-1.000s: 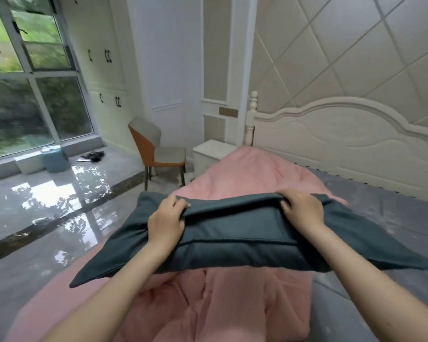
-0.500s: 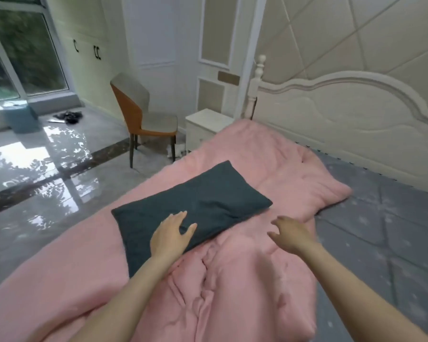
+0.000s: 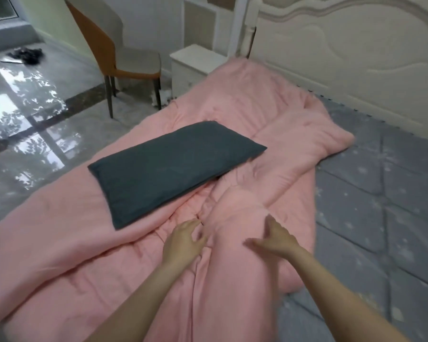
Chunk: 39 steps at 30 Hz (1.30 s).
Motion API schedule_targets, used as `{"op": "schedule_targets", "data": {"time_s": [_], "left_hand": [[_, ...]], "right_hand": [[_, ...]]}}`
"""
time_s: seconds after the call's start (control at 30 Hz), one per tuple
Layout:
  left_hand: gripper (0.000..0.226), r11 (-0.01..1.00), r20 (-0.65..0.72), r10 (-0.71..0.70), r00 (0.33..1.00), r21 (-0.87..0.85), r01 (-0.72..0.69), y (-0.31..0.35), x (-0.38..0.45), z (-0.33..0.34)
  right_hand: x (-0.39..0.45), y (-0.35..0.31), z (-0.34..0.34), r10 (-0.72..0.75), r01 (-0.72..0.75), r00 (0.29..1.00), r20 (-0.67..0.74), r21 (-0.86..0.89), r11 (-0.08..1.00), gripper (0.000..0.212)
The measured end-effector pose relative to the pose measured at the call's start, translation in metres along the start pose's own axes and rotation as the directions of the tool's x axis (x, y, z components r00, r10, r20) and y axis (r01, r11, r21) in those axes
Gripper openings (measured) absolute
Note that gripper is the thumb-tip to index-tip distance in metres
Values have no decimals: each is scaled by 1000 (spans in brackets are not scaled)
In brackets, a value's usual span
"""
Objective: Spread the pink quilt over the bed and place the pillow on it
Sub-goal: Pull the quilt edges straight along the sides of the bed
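Up and to the left of the fingers, the pillow (image 3: 176,169) is lying flat on the quilt (image 3: 59,243), slack and thin-looking, so it is probably light and floppy and best taken by two corners or one long edge. The left hand (image 3: 183,240) is hovering just over the quilt with its fingers (image 3: 195,224) spread apart and holding nothing; whether they are touching the cloth is unclear. Between the two hands a thick ridge of quilt is bunching up, looking soft, puffy and compliant rather than heavy. The right hand (image 3: 276,239) is reaching in at the ridge's far side, its fingers apart and blurred, gripping nothing. Beyond it the quilt is leaving the grey bed (image 3: 381,206) uncovered, so the quilt's right edge, pinched in both hands, seems the place to pull.
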State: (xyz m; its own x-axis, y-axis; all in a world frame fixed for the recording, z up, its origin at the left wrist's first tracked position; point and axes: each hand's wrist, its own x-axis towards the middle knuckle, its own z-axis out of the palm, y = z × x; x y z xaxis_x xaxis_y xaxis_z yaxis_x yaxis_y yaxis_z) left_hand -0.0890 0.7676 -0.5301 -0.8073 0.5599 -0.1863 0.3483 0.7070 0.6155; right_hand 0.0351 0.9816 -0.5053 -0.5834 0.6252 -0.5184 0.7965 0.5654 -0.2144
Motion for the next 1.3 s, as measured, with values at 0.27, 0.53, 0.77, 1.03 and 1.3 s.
{"op": "schedule_targets", "data": {"time_s": [0.27,0.53,0.77,1.03,1.3], "left_hand": [[47,993,48,-106,993,-51,109,-45,-28,7],[51,1000,74,-31,997,2,31,-1,-67,3],[63,994,140,60,988,80,-72,89,-144,30],[62,999,250,11,968,44,-23,172,-281,108],[45,933,409,53,911,305,-191,207,-394,203]], "right_hand": [[-28,32,90,-45,43,997,-57,-42,998,21],[-72,98,54,-67,85,973,-221,72,994,21],[-157,196,60,-54,72,987,-149,120,990,30],[-286,319,103,27,60,965,-260,321,945,23],[-357,408,154,146,12,951,-274,501,866,12]]}}
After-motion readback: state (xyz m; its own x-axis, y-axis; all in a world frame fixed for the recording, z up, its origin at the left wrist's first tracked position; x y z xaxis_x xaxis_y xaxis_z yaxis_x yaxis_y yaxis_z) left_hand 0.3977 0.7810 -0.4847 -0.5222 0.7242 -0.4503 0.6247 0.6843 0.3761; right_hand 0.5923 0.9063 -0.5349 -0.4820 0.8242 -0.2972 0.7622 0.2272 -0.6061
